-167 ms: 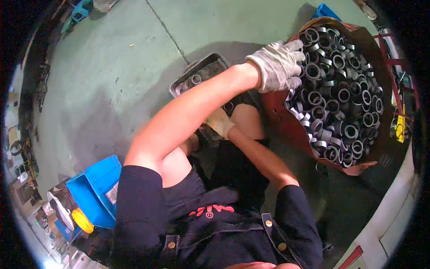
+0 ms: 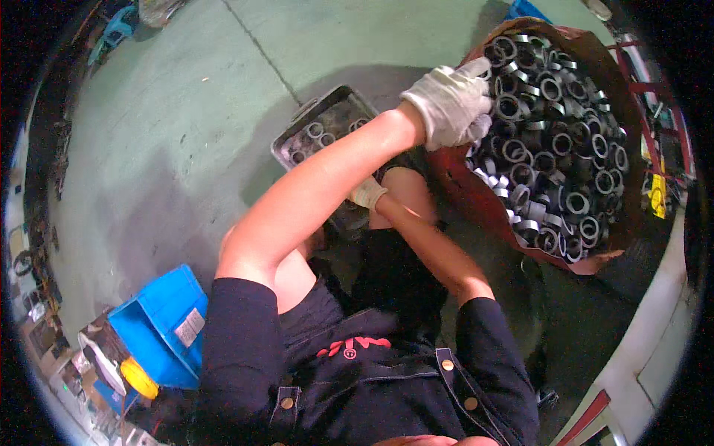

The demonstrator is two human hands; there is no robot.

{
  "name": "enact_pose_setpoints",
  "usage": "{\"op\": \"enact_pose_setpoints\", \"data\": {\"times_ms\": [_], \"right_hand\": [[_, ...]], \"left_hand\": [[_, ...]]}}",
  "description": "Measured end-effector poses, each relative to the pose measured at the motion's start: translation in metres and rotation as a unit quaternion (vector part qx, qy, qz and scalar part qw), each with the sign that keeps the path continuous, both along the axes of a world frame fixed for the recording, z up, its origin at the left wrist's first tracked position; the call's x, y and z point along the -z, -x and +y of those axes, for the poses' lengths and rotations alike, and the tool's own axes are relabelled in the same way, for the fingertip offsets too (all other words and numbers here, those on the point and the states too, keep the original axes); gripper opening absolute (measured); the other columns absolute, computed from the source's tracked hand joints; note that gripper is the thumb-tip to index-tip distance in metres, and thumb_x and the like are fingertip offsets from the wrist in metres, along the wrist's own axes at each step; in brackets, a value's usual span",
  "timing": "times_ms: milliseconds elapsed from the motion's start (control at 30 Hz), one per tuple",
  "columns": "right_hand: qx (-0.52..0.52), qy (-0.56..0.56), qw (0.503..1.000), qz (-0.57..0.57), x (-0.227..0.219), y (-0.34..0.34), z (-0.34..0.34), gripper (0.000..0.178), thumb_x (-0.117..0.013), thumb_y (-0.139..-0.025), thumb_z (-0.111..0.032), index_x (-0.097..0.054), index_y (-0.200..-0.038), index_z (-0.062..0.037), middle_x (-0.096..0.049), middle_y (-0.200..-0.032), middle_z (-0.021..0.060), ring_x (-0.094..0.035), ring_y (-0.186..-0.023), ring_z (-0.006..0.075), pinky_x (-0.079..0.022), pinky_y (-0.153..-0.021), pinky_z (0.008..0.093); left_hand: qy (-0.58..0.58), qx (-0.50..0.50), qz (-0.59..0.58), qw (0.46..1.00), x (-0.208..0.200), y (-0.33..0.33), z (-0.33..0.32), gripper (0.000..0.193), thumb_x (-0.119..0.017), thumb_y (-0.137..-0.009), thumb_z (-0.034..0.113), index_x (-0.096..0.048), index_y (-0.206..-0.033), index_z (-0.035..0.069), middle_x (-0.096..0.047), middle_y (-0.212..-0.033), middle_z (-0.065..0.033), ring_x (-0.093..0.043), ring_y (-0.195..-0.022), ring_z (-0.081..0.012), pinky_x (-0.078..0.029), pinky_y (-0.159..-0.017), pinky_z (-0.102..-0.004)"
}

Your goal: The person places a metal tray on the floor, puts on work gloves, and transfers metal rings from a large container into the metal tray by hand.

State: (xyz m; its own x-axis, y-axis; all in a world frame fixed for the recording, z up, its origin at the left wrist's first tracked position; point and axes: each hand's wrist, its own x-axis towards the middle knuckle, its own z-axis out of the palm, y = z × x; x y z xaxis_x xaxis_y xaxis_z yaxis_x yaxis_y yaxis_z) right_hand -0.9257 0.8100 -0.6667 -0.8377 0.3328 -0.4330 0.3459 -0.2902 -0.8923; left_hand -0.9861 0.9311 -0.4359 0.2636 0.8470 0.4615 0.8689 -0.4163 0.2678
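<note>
My left arm reaches across to the right, and my left hand (image 2: 450, 106), in a pale work glove, is at the left rim of a reddish-brown container (image 2: 462, 186). The container is heaped with grey metal rings (image 2: 550, 89). My left fingers are stretched and apart, their tips against the nearest rings; none is plainly in the grip. My right hand (image 2: 368, 195), also gloved, is low between my knees beside a shallow grey tray (image 2: 338, 110). My left forearm partly covers it, and its fingers are hidden. Several rings (image 2: 314, 130) lie in the tray, which my forearm also partly hides.
A blue plastic bin (image 2: 160, 320) stands at the lower left beside a yellow round object (image 2: 139, 377). Red metal framing (image 2: 654, 134) and a yellow object (image 2: 657, 195) are beyond the container at the right. Another blue bin (image 2: 528, 10) shows behind it.
The view has shifted slightly. More rings show in the tray beyond my left forearm. My right hand has moved slightly up toward the tray; my left hand stays at the container's rim.
</note>
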Motion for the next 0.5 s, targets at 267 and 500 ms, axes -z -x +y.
{"op": "enact_pose_setpoints", "data": {"times_ms": [267, 500], "right_hand": [[-0.221, -0.321, 0.919, -0.066, -0.186, -0.035, 0.017, 0.054, -0.061, -0.084, -0.023, -0.046, -0.130, 0.0017, -0.054, -0.122, 0.0278, -0.054, -0.110, 0.0450, -0.045, -0.096, 0.0454], [0.059, -0.589, 0.806, -0.003, -0.312, -0.149, 0.114, 0.040, -0.068, -0.076, -0.001, -0.062, -0.115, -0.0040, -0.066, -0.111, 0.0130, -0.063, -0.102, 0.0279, -0.048, -0.092, 0.0358]], "left_hand": [[0.048, -0.064, 0.038, 0.996, 0.009, 0.018, -0.027, 0.018, -0.060, -0.076, 0.025, -0.064, -0.073, 0.008, -0.064, -0.090, -0.0119, -0.057, -0.111, -0.0328, -0.053, -0.074, -0.0445], [0.137, -0.128, -0.261, 0.947, 0.030, -0.036, -0.088, 0.054, -0.057, -0.087, 0.037, -0.044, -0.126, 0.002, -0.049, -0.129, -0.0223, -0.049, -0.119, -0.0383, -0.045, -0.093, -0.0464]]}}
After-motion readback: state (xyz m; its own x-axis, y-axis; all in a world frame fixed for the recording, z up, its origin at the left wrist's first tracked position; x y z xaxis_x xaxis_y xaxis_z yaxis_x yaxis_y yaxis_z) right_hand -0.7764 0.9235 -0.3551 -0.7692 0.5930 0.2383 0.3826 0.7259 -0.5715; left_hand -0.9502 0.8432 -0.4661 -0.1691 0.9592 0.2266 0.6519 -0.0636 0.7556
